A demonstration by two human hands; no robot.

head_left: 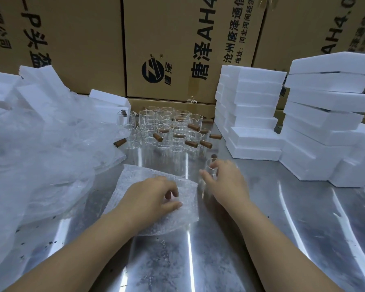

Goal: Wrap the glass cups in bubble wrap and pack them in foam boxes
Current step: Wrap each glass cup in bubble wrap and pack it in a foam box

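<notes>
Glass cup (210,166) was just right of the bubble wrap sheet (139,178), my right hand (226,182) curled round it. My left hand (154,197) pinched the sheet flat on the metal table (282,207). More cups (167,131) clustered behind; foam boxes (253,114) stacked right.

Our left hand (154,197) and right hand (226,182) are bare, and so are our left forearm (89,245) and right forearm (272,239), uncovered along their whole visible length from the wrists down to the lower edge of the view.
</notes>
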